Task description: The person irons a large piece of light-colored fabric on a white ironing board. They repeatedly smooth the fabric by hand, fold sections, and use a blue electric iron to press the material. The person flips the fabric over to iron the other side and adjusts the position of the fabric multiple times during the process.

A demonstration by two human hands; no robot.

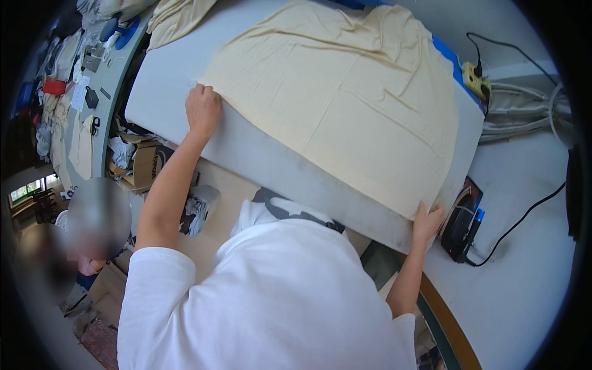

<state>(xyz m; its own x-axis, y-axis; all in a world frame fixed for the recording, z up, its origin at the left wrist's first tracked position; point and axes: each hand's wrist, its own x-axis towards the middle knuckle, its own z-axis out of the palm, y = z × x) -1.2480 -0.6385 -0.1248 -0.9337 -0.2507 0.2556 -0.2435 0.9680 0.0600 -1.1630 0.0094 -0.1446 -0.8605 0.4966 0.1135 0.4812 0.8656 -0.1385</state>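
A large piece of cream knit fabric (pixel 296 106) is spread over a pale padded table (pixel 305 178). Its near edge runs taut between my two hands, while wrinkles and folds gather along its far side. My left hand (pixel 203 108) grips the left corner of that edge, fingers curled down on the cloth. At the right corner, my right hand (pixel 426 222) pinches the fabric near the table's right end. A black electric iron (pixel 458 229) with a small red light rests just beyond my right hand.
The iron's black cord (pixel 522 217) trails right. A yellow power strip (pixel 474 81) sits at the far right edge. More cream fabric (pixel 178 21) lies at the upper left. Leftward are a cluttered green-grey table (pixel 111 76), a cardboard box (pixel 145 162) and blurred people (pixel 97 217).
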